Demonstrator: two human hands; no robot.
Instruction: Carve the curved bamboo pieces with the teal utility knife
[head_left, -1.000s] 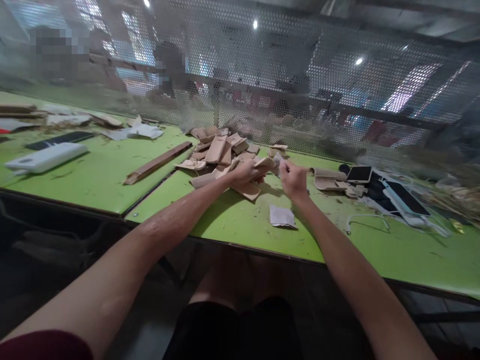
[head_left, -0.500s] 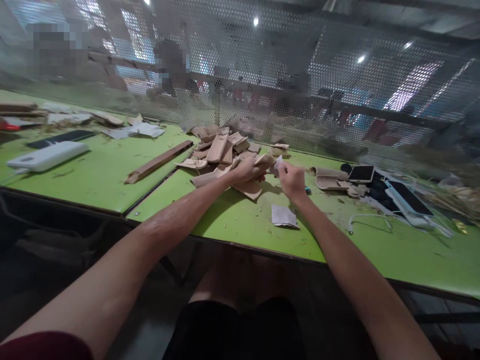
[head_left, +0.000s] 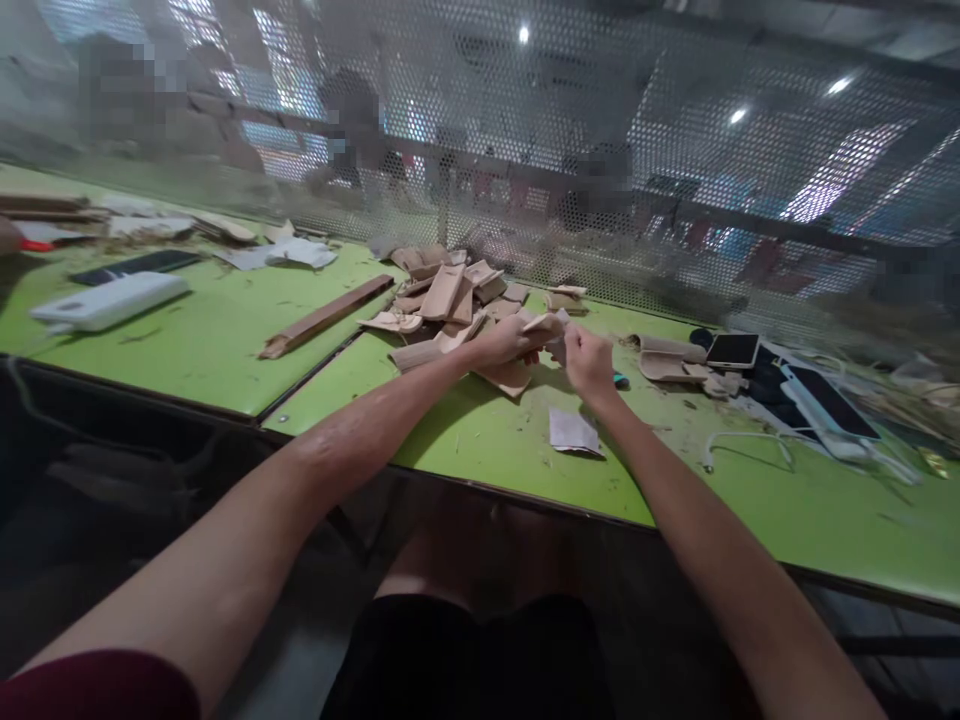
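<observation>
My left hand (head_left: 501,342) is closed around a curved tan piece of wood or bamboo (head_left: 541,323), held above the table. Close beside it, my right hand (head_left: 589,358) is closed in a pinch on a whitish piece of paper (head_left: 558,346), which rests against the end of the wooden piece. Just behind the left hand lies a pile of similar curved pieces (head_left: 445,290), one of them partly under that hand. A folded whitish sheet (head_left: 574,432) lies flat on the green table (head_left: 465,430), nearer to me than the right hand.
A long wooden strip (head_left: 326,317) lies left of the pile. Farther left are a white power bank (head_left: 112,302) and a dark phone (head_left: 139,266). On the right are wooden pieces (head_left: 667,360), phones (head_left: 829,400) and cables. A mesh screen (head_left: 510,190) borders the back; people are behind it.
Both hands stay together with the wooden piece and the paper. The paper now overlaps the piece's end more closely. The whole view has shifted slightly.
</observation>
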